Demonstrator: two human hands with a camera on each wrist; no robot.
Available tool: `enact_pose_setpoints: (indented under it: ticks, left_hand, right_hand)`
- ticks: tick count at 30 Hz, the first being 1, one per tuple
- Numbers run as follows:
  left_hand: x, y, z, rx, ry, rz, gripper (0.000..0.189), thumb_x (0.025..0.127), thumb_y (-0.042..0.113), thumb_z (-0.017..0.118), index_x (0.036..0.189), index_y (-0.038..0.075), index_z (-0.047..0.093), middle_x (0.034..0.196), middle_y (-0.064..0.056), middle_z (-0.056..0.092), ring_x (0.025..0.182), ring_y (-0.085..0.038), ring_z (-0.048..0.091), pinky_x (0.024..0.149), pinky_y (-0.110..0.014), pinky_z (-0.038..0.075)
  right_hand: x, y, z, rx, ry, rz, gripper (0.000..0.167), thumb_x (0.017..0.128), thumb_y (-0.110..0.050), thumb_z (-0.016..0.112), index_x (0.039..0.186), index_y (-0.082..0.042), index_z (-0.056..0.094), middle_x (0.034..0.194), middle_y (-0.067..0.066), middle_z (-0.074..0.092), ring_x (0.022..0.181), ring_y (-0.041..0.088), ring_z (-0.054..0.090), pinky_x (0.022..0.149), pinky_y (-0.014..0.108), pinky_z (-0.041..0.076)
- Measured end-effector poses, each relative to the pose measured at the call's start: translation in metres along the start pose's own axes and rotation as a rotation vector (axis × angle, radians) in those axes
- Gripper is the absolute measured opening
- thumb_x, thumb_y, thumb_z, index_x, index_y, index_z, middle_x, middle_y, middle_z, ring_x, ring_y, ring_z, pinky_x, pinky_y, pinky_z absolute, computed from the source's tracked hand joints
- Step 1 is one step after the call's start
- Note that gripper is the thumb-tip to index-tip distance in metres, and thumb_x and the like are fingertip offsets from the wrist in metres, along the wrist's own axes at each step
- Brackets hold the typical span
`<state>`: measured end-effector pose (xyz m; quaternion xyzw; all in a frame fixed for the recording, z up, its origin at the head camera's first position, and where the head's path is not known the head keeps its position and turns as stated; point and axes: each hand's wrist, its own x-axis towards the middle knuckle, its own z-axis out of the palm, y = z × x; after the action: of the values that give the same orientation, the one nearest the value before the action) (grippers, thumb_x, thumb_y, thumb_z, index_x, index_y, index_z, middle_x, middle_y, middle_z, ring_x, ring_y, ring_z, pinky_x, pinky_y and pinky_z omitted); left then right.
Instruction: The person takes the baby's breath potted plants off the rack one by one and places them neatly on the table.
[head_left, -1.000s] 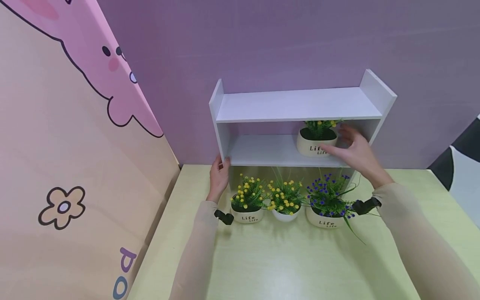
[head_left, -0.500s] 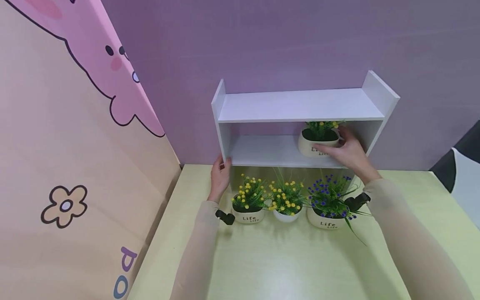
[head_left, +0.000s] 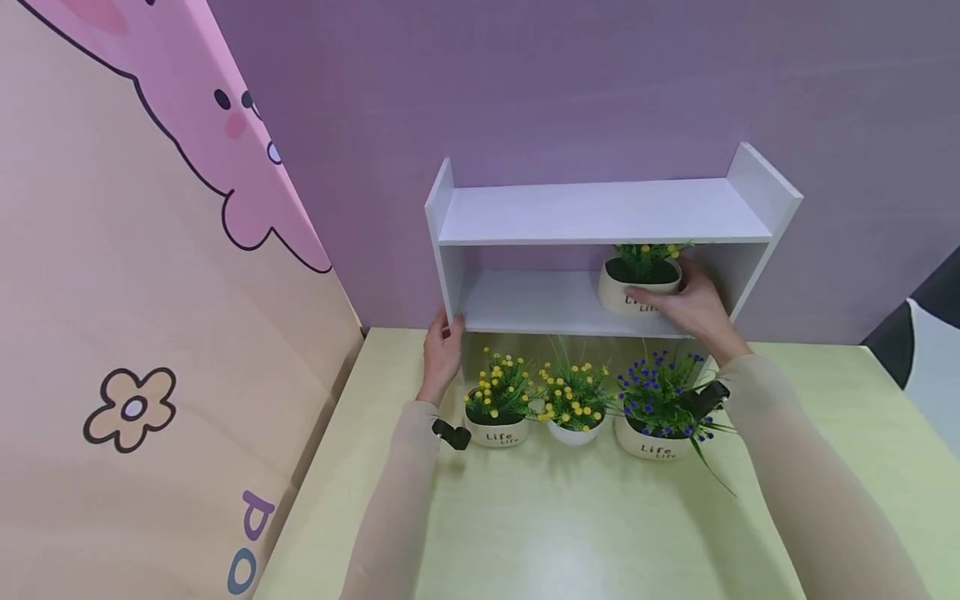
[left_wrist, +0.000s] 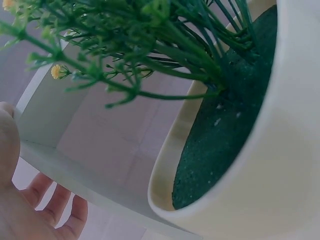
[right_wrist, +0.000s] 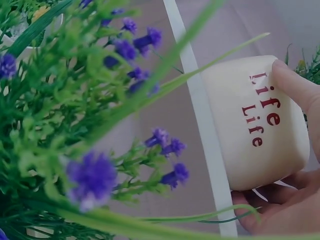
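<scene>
My right hand (head_left: 697, 304) holds a cream flowerpot (head_left: 621, 293) with yellow flowers on the middle board of a white shelf (head_left: 600, 212). In the right wrist view the thumb lies on the front of this flowerpot (right_wrist: 260, 125), beside its red "Life" lettering, and the fingers curl round its side. My left hand (head_left: 441, 354) grips the lower left edge of the shelf's side panel. In the left wrist view, this hand's fingers (left_wrist: 60, 205) reach behind the panel. The tops of the held pot's flowers are hidden under the upper board.
Below the middle board stand a cream pot (head_left: 497, 435) with yellow flowers, a small white pot (head_left: 573, 435) with yellow flowers, and a cream pot (head_left: 651, 446) with purple-blue flowers. A purple wall (head_left: 585, 83) backs the table (head_left: 555, 533). A chair (head_left: 930, 342) is at right.
My right hand has moved left onto the flowerpot, its thumb coming across the front and its fingers closing round the side. The left hand stays at the shelf's edge.
</scene>
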<state>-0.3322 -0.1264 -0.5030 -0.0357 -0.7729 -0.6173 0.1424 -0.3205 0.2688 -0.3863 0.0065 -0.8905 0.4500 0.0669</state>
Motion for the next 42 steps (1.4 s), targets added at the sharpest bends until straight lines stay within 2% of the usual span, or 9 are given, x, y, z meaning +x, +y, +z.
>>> enact_pose_setpoints:
  ticks: [1,8,13,17,26,33,37,42]
  left_hand:
    - [0.000,0.000,0.000,-0.001,-0.001,-0.002,0.055,0.113,0.039,0.049,0.165,0.021,0.043,0.147,-0.019,0.061,0.129,-0.037,0.063,0.103,-0.060,0.054]
    - [-0.001,-0.001,0.000,-0.011,0.008,0.002,0.056,0.113,0.039,0.050,0.165,0.022,0.042,0.146,-0.018,0.062,0.128,-0.037,0.063,0.102,-0.059,0.054]
    - [0.000,-0.001,0.001,-0.019,0.010,0.001,0.055,0.112,0.039,0.051,0.164,0.021,0.045,0.144,-0.018,0.063,0.128,-0.037,0.064,0.102,-0.059,0.055]
    - [0.000,-0.003,0.001,-0.021,0.010,0.007,0.053,0.112,0.040,0.051,0.163,0.022,0.047,0.144,-0.018,0.063,0.128,-0.037,0.064,0.102,-0.059,0.055]
    - [-0.001,-0.002,0.001,-0.020,0.011,0.008,0.053,0.113,0.040,0.050,0.162,0.021,0.047,0.143,-0.018,0.063,0.128,-0.036,0.064,0.102,-0.058,0.055]
    - [-0.001,0.000,0.000,-0.026,0.004,-0.002,0.054,0.113,0.039,0.050,0.163,0.019,0.045,0.145,-0.020,0.061,0.130,-0.038,0.062,0.104,-0.060,0.054]
    - [-0.002,0.000,0.000,-0.025,0.000,-0.003,0.054,0.113,0.040,0.050,0.163,0.020,0.045,0.146,-0.020,0.060,0.130,-0.038,0.062,0.104,-0.060,0.054]
    - [-0.002,0.001,0.000,-0.029,-0.002,-0.004,0.054,0.113,0.040,0.050,0.163,0.021,0.046,0.146,-0.019,0.061,0.130,-0.038,0.062,0.104,-0.061,0.054]
  right_hand:
    - [0.000,0.000,0.001,0.001,0.001,-0.002,0.115,0.089,-0.060,0.081,0.168,-0.001,0.021,0.165,0.031,0.037,0.147,0.048,0.043,0.117,0.064,0.039]
    - [0.000,0.002,0.000,-0.011,-0.012,0.011,0.120,0.090,-0.061,0.079,0.170,0.001,0.013,0.167,0.036,0.030,0.150,0.054,0.038,0.119,0.067,0.037]
    - [0.001,0.005,0.000,-0.004,-0.012,0.014,0.121,0.090,-0.062,0.079,0.170,0.000,0.013,0.168,0.034,0.030,0.150,0.052,0.040,0.118,0.065,0.038]
    - [0.000,0.007,0.000,-0.015,-0.019,0.020,0.124,0.090,-0.063,0.078,0.171,-0.002,0.006,0.170,0.035,0.025,0.150,0.054,0.038,0.119,0.066,0.037]
    - [-0.005,0.007,0.000,-0.016,-0.017,-0.006,0.120,0.091,-0.060,0.078,0.171,-0.002,0.010,0.170,0.032,0.029,0.150,0.051,0.040,0.117,0.065,0.040]
    - [-0.011,0.008,-0.001,-0.021,-0.029,0.012,0.124,0.091,-0.064,0.077,0.172,-0.005,0.004,0.171,0.033,0.026,0.151,0.052,0.038,0.119,0.066,0.037]
    - [-0.014,0.009,-0.002,-0.032,-0.030,0.012,0.124,0.091,-0.066,0.076,0.172,-0.007,0.004,0.169,0.033,0.030,0.147,0.050,0.042,0.118,0.066,0.038]
    - [-0.018,0.009,-0.002,-0.025,-0.021,0.005,0.119,0.090,-0.065,0.076,0.172,-0.007,0.012,0.162,0.032,0.042,0.141,0.045,0.049,0.114,0.063,0.042]
